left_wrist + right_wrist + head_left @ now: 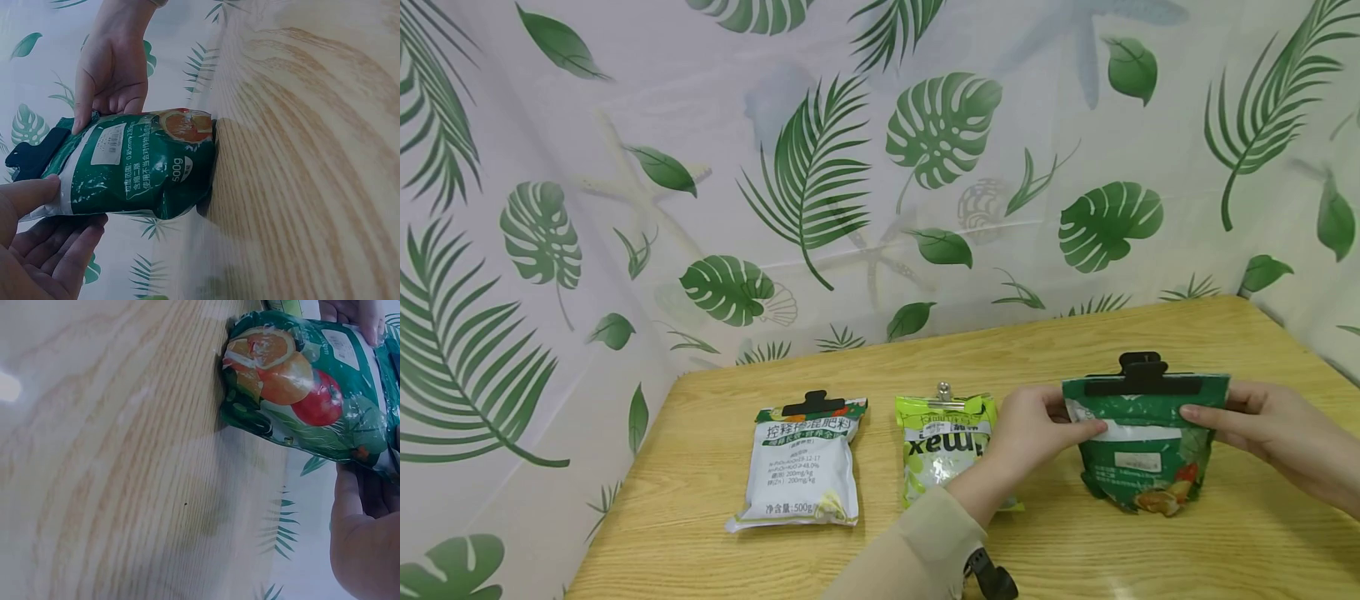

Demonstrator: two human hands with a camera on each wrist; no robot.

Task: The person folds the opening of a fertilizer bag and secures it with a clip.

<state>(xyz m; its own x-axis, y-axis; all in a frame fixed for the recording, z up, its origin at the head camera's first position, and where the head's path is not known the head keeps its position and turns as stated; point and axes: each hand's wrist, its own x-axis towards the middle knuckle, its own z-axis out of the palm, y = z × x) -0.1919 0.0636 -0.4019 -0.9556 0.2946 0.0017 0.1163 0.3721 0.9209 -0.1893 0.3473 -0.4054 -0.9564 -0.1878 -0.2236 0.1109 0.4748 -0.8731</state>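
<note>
A green bag with fruit pictures and a black clip across its top stands upright on the right side of the table, its bottom at the wood. My left hand pinches the bag's upper left edge, thumb in front and fingers behind. On the opposite edge my right hand pinches the same way. Printed "500g" shows on the bag in the left wrist view. Oranges and a tomato are printed on the bag's side in the right wrist view.
Left of my left hand lies a lime-green bag with a metal clip, partly behind my forearm. Farther left is a white bag with a black clip. A leaf-patterned cloth hangs behind the wooden table.
</note>
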